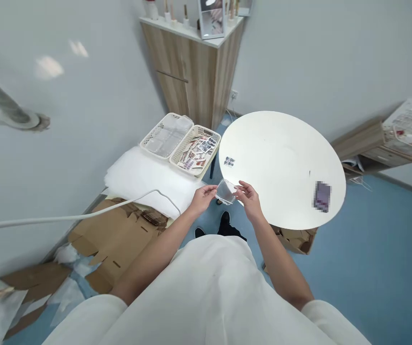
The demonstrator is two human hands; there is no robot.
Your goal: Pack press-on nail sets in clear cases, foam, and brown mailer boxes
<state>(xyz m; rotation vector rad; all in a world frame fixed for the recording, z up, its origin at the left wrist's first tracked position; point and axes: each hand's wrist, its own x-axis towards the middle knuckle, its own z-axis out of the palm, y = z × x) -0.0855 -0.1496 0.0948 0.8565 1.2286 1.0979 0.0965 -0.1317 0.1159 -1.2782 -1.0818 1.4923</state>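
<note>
Between my two hands is a small clear plastic box (226, 191), held in front of my body at the near left edge of the round white table. My left hand (205, 198) grips its left side between thumb and fingers. On the right side, the fingers and thumb of my right hand (248, 198) close on the box's edge. Whether anything lies inside it, I cannot tell. A small card with dark patterned pieces (229, 161) lies on the table just beyond the box.
The round white table (281, 163) carries a pixelated dark object (322, 196) at right. Left of it stand a basket of printed cards (206, 165) and a basket of clear plastic boxes (155, 143), beside white foam sheets (144, 177). A grey cable (83, 216) crosses above flattened cardboard (115, 244).
</note>
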